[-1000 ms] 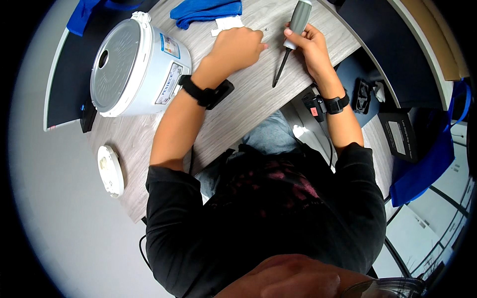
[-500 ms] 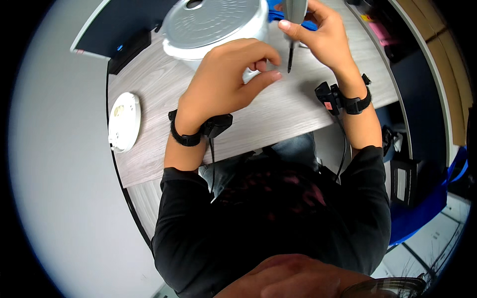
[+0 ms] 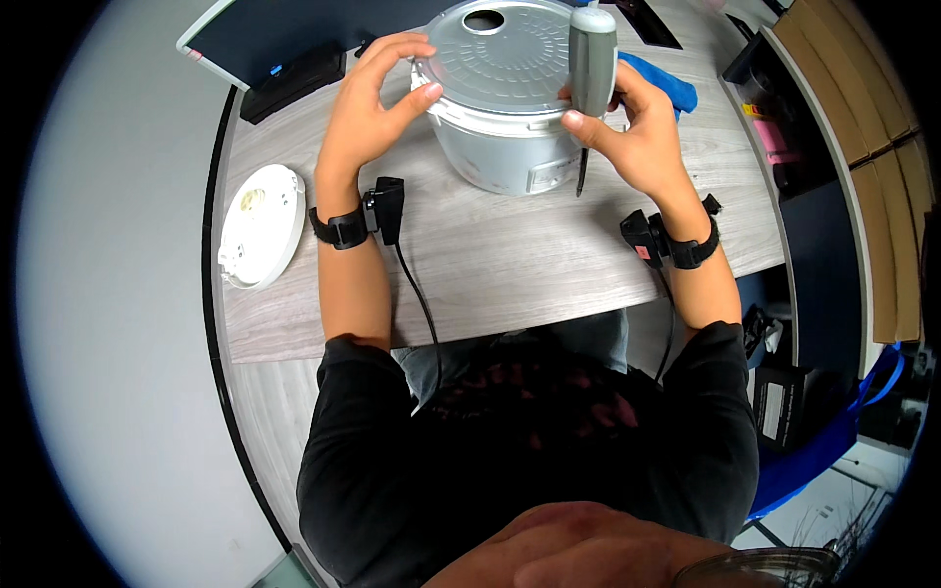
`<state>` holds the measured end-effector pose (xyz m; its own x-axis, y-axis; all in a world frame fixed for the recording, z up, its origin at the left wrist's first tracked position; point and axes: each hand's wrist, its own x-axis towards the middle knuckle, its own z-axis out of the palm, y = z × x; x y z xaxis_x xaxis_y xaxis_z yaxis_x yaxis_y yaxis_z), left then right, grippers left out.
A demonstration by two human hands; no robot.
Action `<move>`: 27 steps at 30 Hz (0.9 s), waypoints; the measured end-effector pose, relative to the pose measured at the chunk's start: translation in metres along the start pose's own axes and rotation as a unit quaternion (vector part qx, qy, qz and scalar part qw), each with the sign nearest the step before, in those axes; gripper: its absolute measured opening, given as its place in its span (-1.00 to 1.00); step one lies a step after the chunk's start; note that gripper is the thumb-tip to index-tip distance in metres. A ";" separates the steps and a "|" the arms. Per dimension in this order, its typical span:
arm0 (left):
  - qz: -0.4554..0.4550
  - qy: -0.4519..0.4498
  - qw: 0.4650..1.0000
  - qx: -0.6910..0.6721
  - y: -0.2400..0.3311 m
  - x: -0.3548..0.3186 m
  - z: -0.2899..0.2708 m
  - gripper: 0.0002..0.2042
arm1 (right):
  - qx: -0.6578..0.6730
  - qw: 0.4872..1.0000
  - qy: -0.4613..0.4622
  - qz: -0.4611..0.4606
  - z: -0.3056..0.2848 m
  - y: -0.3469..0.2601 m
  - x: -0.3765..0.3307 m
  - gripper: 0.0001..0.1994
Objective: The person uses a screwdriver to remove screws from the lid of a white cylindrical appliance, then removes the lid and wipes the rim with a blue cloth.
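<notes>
A rice cooker [image 3: 500, 147] with a pale grey body stands at the far middle of the table. Its lid is topped by a round grey metal plate [image 3: 515, 59] with a dark hole near the far side. My left hand [image 3: 368, 113] grips the lid's left rim, thumb toward me and fingers over the edge. In my right hand [image 3: 642, 132], at the cooker's right side, is a screwdriver [image 3: 592, 73] with a thick grey handle, held upright with its dark shaft pointing down. Some right fingers are hidden behind the handle and the rim.
A white round plastic cover [image 3: 279, 230] lies at the table's left edge. Behind the cooker's right side is a blue cloth [image 3: 662, 83]. A monitor [image 3: 284, 44] stands at the back left, and a shelf with cardboard boxes [image 3: 872, 88] at the right. Cables hang from both wrist straps.
My left hand has moved left and opened out from a curled pose onto the cooker's rim. The right hand with the screwdriver has come down beside the cooker. The view has shifted.
</notes>
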<state>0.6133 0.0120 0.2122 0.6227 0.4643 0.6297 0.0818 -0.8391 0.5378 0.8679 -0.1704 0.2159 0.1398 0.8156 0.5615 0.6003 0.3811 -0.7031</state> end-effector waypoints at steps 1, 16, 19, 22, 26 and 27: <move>0.011 -0.005 1.000 0.003 -0.006 -0.002 -0.007 -0.59 | 0.002 1.000 -0.003 -0.005 0.003 -0.001 0.003 -0.55; 0.089 -0.034 0.995 -0.001 0.005 -0.020 -0.011 -0.56 | 0.116 0.992 -0.050 0.023 -0.014 0.028 0.024 -0.69; 0.092 -0.026 0.995 0.007 0.022 -0.022 -0.002 -0.58 | 0.086 0.995 -0.035 0.029 -0.018 0.023 0.024 -0.68; 0.125 -0.003 0.992 0.000 0.032 -0.023 0.012 -0.60 | 0.037 0.999 -0.017 0.003 -0.027 0.014 0.027 -0.66; 0.169 0.019 0.985 0.039 0.044 -0.022 0.030 -0.60 | 0.120 0.993 0.019 -0.010 -0.031 -0.010 0.028 -0.64; 0.171 0.024 0.984 0.042 0.049 -0.022 0.035 -0.60 | 0.145 0.989 0.031 0.006 -0.033 -0.012 0.029 -0.66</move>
<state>0.6301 -0.0493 0.2050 0.5874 0.1615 0.7930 -0.0617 -0.9681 0.2429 0.8909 -0.1660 0.2550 0.1989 0.7958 0.5720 0.3488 0.4879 -0.8002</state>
